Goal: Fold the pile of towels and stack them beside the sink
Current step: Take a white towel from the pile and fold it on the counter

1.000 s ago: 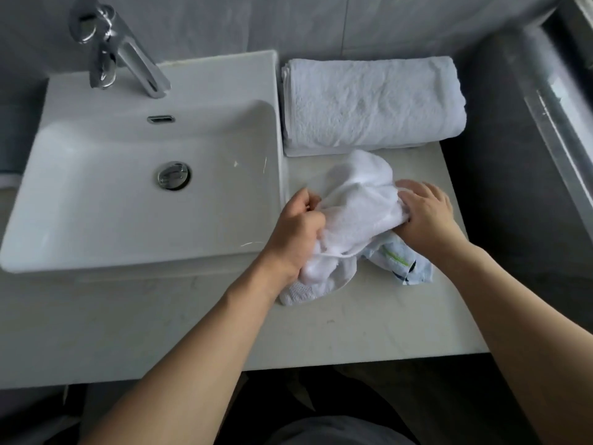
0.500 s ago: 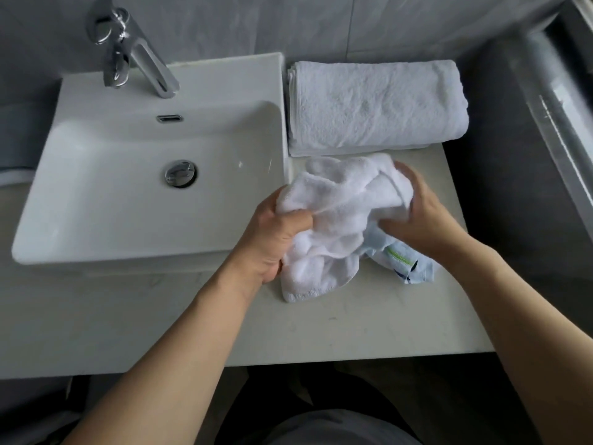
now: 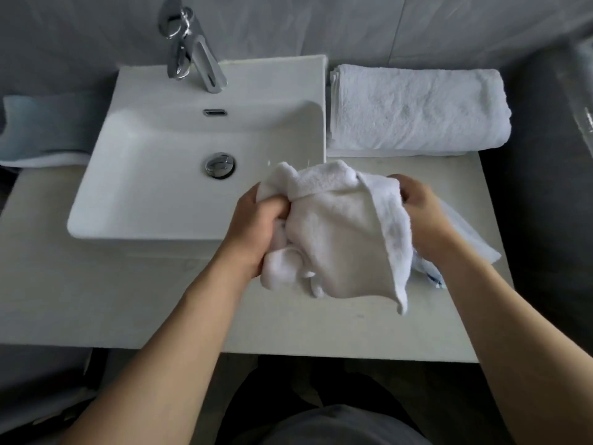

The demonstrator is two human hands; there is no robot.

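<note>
Gripping a crumpled white terry towel (image 3: 340,239) with both hands.
The left hand (image 3: 253,228) and right hand (image 3: 420,208) are clutching it above the pale stone countertop (image 3: 128,293), right of the white rectangular sink (image 3: 154,175).

Chrome faucet (image 3: 192,49) behind the round drain plug (image 3: 220,165) — grey tiled wall (image 3: 353,24) beyond.

The crumpled towel (image 3: 340,239) is plain white, and the folded towels (image 3: 417,110) near the wall are the same white with no pattern. A second cloth (image 3: 462,232) is pale bluish white with dark blue lines at one corner. The sink (image 3: 154,175) is white, the tap (image 3: 192,53) shiny silver, the countertop (image 3: 96,293) off-white, the wall (image 3: 385,24) grey, and a cloth (image 3: 45,126) at the left is grey-blue
</note>
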